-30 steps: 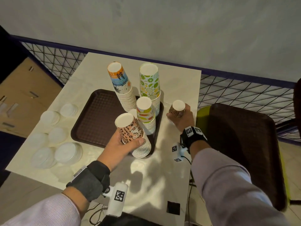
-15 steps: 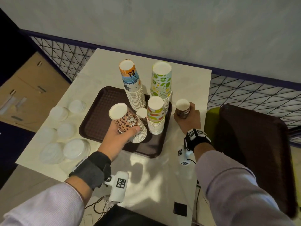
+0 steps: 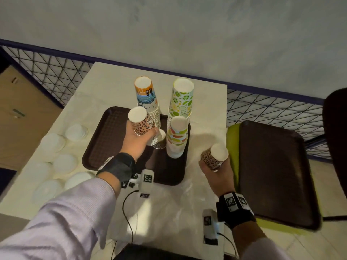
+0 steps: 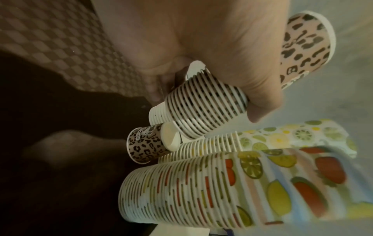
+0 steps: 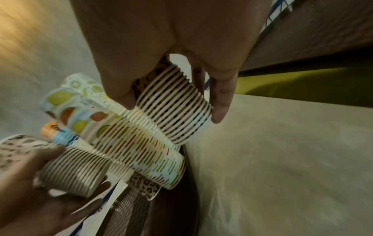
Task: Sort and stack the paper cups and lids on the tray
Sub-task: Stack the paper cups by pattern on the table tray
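Fingers [image 4: 260, 102] of the left hand [image 3: 138, 140] are curling around a leopard-print cup stack [image 3: 142, 124] over the tray [image 3: 105, 139]; the right hand [image 3: 218, 175] is gripping another leopard stack [image 3: 214, 158] beside the tray's right edge. No writing is readable.

Printed paper cups [image 3: 178, 136], textured plastic tray [image 3: 105, 139]

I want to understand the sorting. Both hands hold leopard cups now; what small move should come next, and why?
Probably the right hand should carry its leopard cups over and set them onto the leopard stack that the left hand holds above the tray: both have the same print, so they likely belong together.
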